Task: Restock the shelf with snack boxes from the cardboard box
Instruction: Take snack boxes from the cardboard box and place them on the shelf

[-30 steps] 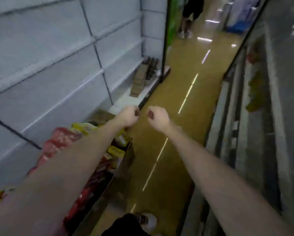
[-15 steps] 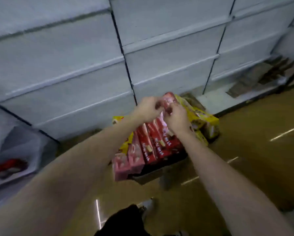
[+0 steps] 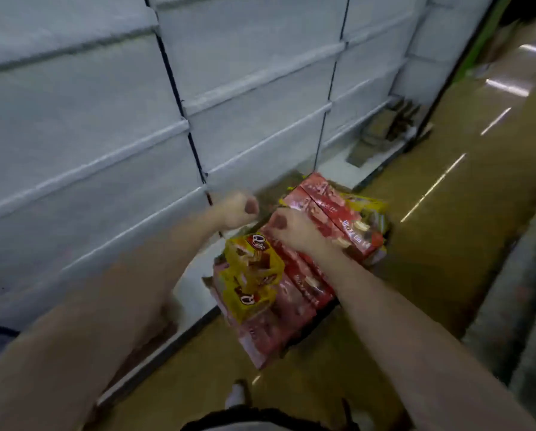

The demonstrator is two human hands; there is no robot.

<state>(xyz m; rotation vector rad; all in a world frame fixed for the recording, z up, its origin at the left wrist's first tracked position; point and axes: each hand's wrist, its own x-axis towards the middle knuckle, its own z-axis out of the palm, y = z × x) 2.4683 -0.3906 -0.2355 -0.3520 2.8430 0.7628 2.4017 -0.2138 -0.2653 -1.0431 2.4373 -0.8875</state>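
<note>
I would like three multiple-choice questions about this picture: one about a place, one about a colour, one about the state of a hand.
1. Where does the yellow pack lie?
A. on a shelf
B. on the red boxes, at their near left end
C. on the floor

2. What colour are the boxes under the right hand?
A. red
B. blue
C. green

3. How is the left hand?
A. flat on a shelf
B. gripping a yellow pack
C. curled, holding nothing visible

Answers: 1 B, it rests atop the red boxes. 2 A, their faces are red. 3 C, a fist above the stack.

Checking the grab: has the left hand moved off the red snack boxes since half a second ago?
Yes. The left hand drew left, toward the white shelving, off the red snack boxes.
</note>
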